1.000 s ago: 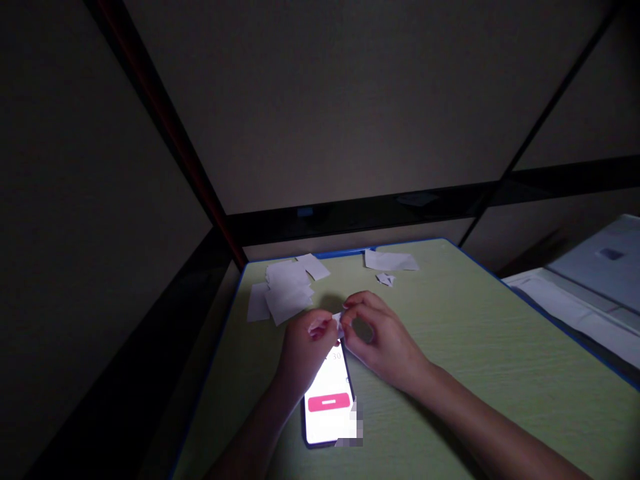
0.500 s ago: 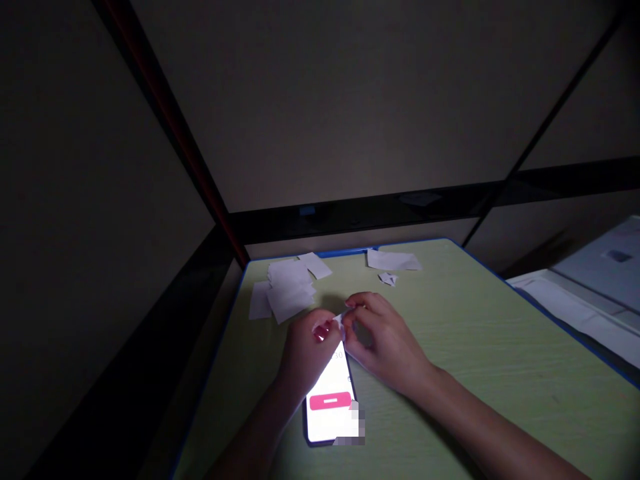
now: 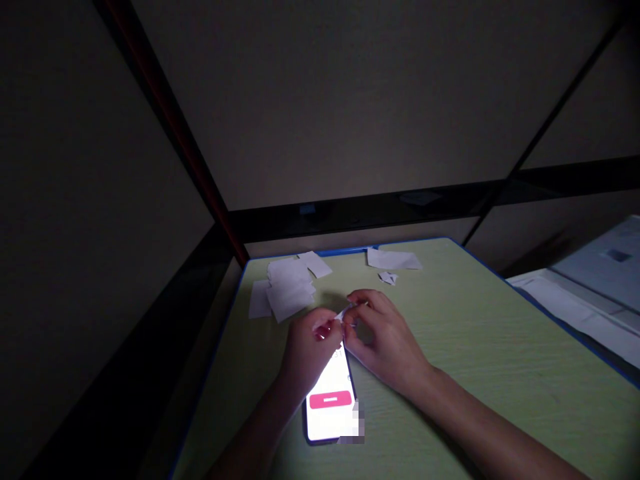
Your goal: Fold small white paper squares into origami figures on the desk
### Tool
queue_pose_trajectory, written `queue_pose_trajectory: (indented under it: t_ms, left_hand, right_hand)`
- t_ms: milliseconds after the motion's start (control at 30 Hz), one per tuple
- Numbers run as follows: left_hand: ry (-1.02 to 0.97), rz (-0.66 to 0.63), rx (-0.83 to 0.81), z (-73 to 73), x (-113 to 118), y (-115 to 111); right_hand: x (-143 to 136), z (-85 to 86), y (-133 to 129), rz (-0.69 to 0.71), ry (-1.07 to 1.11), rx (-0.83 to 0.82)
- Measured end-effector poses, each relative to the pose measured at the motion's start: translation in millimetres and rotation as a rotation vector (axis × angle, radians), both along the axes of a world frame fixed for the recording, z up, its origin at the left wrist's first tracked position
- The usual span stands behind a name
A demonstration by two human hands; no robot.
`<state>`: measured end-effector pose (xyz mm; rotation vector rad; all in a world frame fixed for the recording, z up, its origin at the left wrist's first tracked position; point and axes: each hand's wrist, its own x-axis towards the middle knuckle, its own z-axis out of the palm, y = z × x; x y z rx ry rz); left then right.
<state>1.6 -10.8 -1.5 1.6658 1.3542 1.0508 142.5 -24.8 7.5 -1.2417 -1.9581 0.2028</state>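
Left hand (image 3: 309,343) and right hand (image 3: 389,339) pinch small paper (image 3: 341,316), both curled nearly closed. Likely folding; steady pinch needed next.

A single camera, worn on the person's head, supplies the view. It looks forward and steeply down from just behind and above the table (image 3: 500,327), whose near side runs out of the bottom of the frame. The forearms (image 3: 485,413) enter from below and reach away from the lens, placing the left hand (image 3: 310,343) and right hand (image 3: 390,340) close by, below centre. The field is wide: dark wall panels (image 3: 350,107) beyond the table fill the upper half, and the right edge cuts off a pale, flat-sided object (image 3: 600,257).
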Motion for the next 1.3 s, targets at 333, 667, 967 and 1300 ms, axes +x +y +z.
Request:
queue_pose_trajectory:
  t_ms: [333,667,967,1300]
  left_hand:
    - [-0.021,-0.002,0.010,-2.3,0.4,0.4]
    - [0.004,-0.011,0.084,-2.4,1.5,-2.1]
    - [-0.035,0.056,0.138,-4.1,2.1,-2.7]
    - [-0.302,0.053,-0.108,4.9,5.2,-5.1]
  right_hand:
    - [-0.1,-0.7,-0.6,-0.009,0.033,0.029]
    - [-0.1,-2.8,-1.4,-0.063,-0.057,0.126]
    - [-1.0,1.7,-6.0,-0.051,-0.100,0.221]
    - [-1.2,-1.2,-6.6,-0.031,-0.094,0.295]
